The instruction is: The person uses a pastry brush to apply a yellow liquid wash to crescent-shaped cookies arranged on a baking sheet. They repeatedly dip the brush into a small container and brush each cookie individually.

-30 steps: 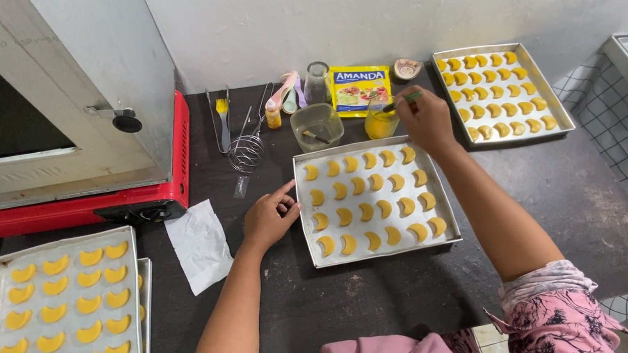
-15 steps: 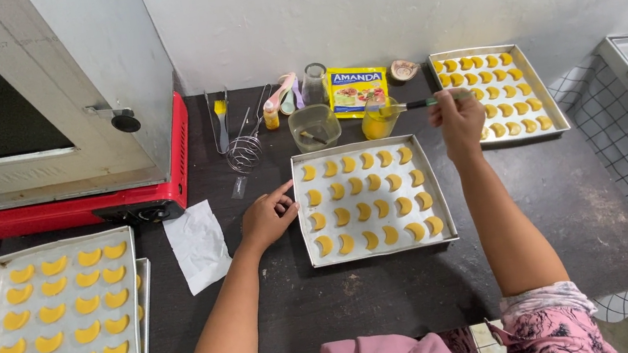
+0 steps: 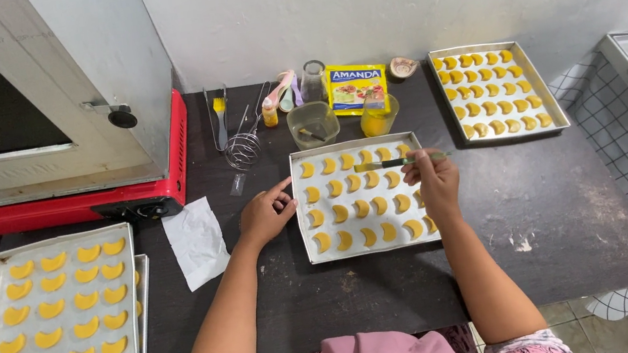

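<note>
The right hand (image 3: 435,183) is closed on a thin brush (image 3: 399,161) over the crescent cookies (image 3: 359,199), while the left hand (image 3: 266,215), loosely curled, touches the baking tray's (image 3: 303,228) left rim.

Flat yellow packet (image 3: 356,88) behind cups

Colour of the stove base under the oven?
Red stove base, best seen in the head view.

Centre tray (image 3: 301,203) on table (image 3: 551,207), cup (image 3: 379,116) behind it.
</note>
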